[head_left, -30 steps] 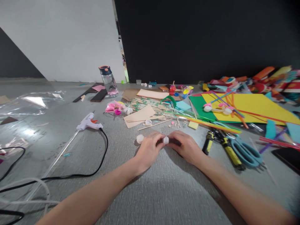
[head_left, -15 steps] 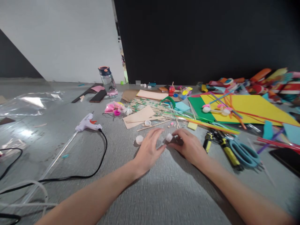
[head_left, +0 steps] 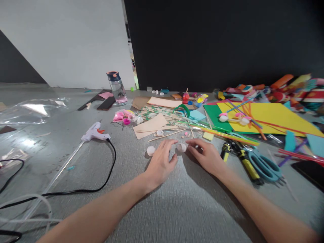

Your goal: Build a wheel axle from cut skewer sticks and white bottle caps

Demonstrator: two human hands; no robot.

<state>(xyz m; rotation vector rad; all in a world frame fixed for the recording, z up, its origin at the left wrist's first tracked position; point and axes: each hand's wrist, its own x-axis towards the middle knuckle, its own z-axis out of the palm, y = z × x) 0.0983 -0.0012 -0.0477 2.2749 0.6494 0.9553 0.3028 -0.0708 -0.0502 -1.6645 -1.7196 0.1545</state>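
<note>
A small white bottle cap (head_left: 181,147) sits in the gap between my two hands, slightly blurred. My right hand (head_left: 206,157) is curved at its right side, fingertips at or very near its edge, with no clear grip on it. My left hand (head_left: 160,162) rests low over the table to the left of that cap, thumb and fingers apart and nothing between them. Beside the left hand's outer edge lies a second white cap (head_left: 151,151). Just beyond the fingers, a white ring-like cap (head_left: 159,133) lies by thin wooden sticks (head_left: 167,135).
To the left lies a white glue gun (head_left: 95,132) with a black cord (head_left: 115,158). Pliers (head_left: 246,165) and blue-handled scissors (head_left: 264,168) are right of my right hand. Farther back are a water bottle (head_left: 116,88), craft sticks, and yellow sheets (head_left: 283,116).
The cap between my hands has turned from tilted to flatter. My right fingertips have loosened and drawn back slightly to the right. My left hand has barely moved.
</note>
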